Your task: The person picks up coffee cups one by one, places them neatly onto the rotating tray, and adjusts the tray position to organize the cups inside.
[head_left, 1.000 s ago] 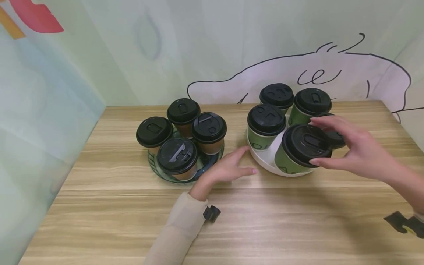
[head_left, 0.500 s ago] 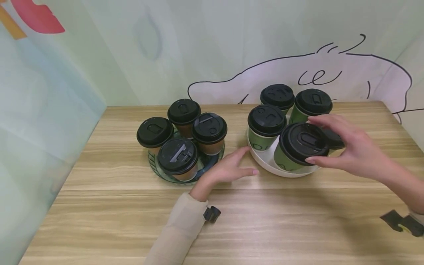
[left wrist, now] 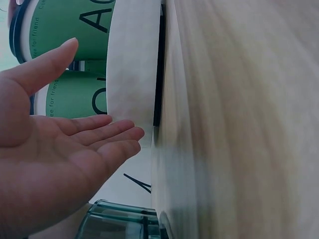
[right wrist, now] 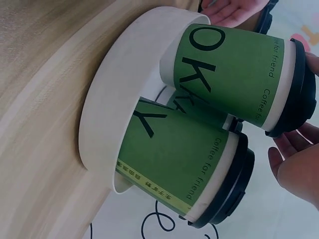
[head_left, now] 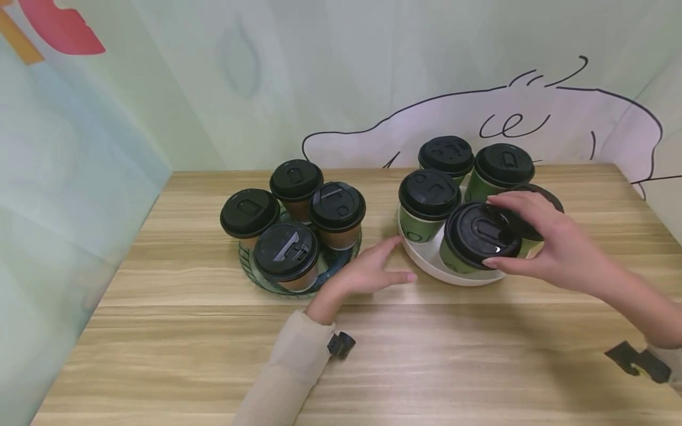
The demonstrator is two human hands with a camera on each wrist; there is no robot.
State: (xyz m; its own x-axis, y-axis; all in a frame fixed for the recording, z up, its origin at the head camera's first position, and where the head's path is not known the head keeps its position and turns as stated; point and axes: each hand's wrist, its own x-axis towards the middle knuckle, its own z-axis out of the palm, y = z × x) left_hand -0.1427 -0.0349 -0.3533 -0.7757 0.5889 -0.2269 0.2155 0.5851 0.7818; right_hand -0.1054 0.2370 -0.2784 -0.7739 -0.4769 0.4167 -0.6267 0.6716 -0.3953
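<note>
My right hand (head_left: 554, 236) pinches the black lid of a green paper coffee cup (right wrist: 224, 74) between thumb and fingers. This cup is over the front of a round white tray (head_left: 426, 257), its base inside the rim in the right wrist view. Beside it another lidded green cup (right wrist: 174, 154) leans outward against the tray wall, partly hidden by my right hand in the head view. More green cups, among them a left one (head_left: 428, 204), stand on the tray. My left hand (head_left: 367, 269) has its fingers extended, fingertips right at the tray's left side (left wrist: 132, 64).
Left of my left hand, several brown cups with black lids, such as the front one (head_left: 286, 257), stand on a greenish glass plate (head_left: 250, 269). A pale printed curtain (head_left: 341, 71) hangs behind the wooden table (head_left: 426, 367).
My right hand has moved a little left with the green cup. More of the cup behind it now shows on the right. My left hand has stayed in place.
</note>
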